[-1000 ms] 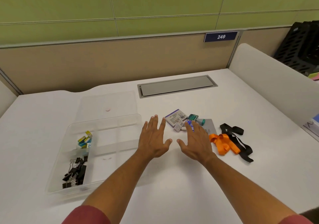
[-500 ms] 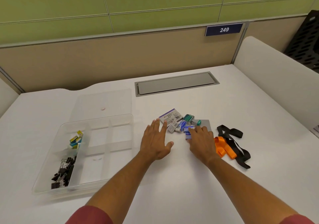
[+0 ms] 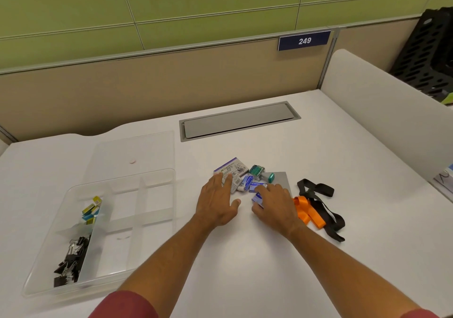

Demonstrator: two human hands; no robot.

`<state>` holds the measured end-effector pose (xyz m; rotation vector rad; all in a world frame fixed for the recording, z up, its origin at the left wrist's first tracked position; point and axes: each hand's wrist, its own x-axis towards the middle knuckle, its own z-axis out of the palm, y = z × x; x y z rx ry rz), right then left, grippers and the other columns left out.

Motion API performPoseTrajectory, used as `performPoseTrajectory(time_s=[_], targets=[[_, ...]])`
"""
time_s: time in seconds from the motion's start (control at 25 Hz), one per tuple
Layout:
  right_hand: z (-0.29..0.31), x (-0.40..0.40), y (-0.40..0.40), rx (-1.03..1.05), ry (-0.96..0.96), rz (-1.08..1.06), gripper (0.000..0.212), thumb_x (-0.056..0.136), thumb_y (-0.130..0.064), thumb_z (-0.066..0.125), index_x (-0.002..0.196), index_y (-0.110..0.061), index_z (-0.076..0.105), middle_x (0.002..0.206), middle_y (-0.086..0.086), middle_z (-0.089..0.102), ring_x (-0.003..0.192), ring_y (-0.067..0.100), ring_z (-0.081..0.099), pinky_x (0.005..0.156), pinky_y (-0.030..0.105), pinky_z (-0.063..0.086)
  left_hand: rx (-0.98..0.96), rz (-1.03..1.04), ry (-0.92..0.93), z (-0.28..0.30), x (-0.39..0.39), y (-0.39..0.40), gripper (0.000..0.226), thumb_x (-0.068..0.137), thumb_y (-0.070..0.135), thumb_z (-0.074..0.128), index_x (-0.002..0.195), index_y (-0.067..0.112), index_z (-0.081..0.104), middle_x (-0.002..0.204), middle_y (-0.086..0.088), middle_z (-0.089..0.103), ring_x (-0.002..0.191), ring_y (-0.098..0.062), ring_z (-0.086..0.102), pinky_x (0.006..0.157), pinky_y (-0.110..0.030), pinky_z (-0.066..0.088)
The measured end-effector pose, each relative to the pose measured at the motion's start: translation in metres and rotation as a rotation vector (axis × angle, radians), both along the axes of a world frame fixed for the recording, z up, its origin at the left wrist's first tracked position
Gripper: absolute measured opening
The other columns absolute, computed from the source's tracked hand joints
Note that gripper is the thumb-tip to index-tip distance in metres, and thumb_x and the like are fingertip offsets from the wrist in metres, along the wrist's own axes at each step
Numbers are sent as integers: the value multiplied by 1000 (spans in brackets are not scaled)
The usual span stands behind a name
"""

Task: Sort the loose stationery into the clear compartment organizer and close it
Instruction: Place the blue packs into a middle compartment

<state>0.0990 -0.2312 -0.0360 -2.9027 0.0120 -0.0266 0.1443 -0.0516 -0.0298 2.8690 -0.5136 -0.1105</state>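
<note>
Two hands (image 3: 217,206) (image 3: 275,207) on small cardboard boxes (image 3: 231,170); glossy orange ribbon (image 3: 308,211) beside.

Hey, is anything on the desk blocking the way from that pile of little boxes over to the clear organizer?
Nothing visible does. Bare desk lies between the small boxes and the open organizer; only the left hand is there.
</note>
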Motion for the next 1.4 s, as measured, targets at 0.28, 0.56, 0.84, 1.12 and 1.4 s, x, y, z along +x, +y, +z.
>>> performPoseTrajectory(time_s=[0.28,0.56,0.84,1.12,1.4], targets=[[19,-1,-10,269,-87,-80,20,93,-25,42,107,-14,51,94,1,41,63,12,39,49,16,24,42,-45,-16,2,17,-17,76,87,36,56,151,23,17,152,-9,27,134,-27,28,103,-39,40],[22,2,-19,114,-51,-163,26,98,-41,38,101,-17,48,83,-2,50,68,17,46,58,28,32,22,-32,41,-3,24,-23,47,92,26,57,136,22,40,141,-12,34,127,-29,35,92,-38,52],[17,17,-16,47,58,-87,39,95,-39,46,130,-21,46,121,6,52,81,19,56,61,26,39,-91,24,34,0,16,-8,32,92,7,46,125,9,45,135,-16,42,117,-31,48,94,-35,50],[14,30,-8,-33,145,-86,42,91,-47,49,123,-20,53,124,9,46,74,18,48,61,28,37,-226,53,42,11,18,-4,43,97,13,42,140,9,38,136,-17,51,115,-31,50,97,-37,45],[19,20,-15,66,108,-45,41,81,-49,58,108,-21,47,93,-1,63,66,13,48,51,24,34,-272,96,119,13,21,-23,36,100,19,37,135,13,43,137,-15,40,119,-32,50,97,-40,48]])
